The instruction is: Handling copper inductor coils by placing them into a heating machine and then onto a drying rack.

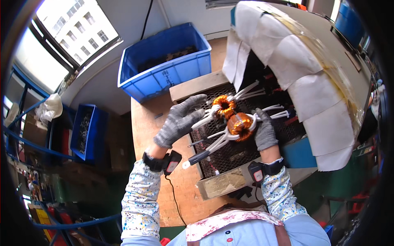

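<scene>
Two ring-shaped copper coils, an upper coil (224,105) and a lower coil (240,126), lie close together above a dark mesh belt (234,153). White sleeved leads (219,141) spread from them to both sides; one bundle ends in a dark sleeve (199,156) with a terminal at its tip. My left hand (179,119), in a grey glove, is beside the upper coil and its leads, fingers stretched and thumb apart. Against the lower coil's right side, my gloved right hand (265,130) has its fingers closed on the coil; part of its grip is hidden.
A machine hood with overlapping white cloth flaps (305,88) arches over the belt's right end. Behind the belt, a blue bin (164,61) holds dark pieces. A wooden tabletop (147,131) lies left, with another blue bin (84,131) beyond. A black cable (174,197) hangs by my left wrist.
</scene>
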Tool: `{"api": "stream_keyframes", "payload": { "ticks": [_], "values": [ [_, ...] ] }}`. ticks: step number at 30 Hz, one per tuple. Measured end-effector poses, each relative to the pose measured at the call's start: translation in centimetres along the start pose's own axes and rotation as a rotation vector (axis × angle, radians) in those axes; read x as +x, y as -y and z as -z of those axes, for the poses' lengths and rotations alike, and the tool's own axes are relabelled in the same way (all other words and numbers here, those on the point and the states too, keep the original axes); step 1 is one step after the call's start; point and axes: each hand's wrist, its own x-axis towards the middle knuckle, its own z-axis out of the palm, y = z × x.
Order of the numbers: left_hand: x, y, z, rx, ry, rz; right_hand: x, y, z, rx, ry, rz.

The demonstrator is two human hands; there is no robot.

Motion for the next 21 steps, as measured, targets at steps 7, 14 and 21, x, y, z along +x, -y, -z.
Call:
{"api": "stream_keyframes", "payload": {
  "ticks": [7, 14, 21],
  "values": [
    [-13.4, 1.9, 2.3, -0.113, -0.304, 0.017, -4.0, -1.8, -3.1, -0.805, 0.006, 0.502],
    [-21.0, 7.6, -2.3, -0.498, -0.412, 0.183, -3.5, 0.9, -2.6, -0.993, -0.016, 0.309],
    [-22.2, 5.4, -3.9, -0.397, -0.402, 0.117, -5.3, -1.4, -0.5, -1.032, -0.111, 0.649]
  ]
}}
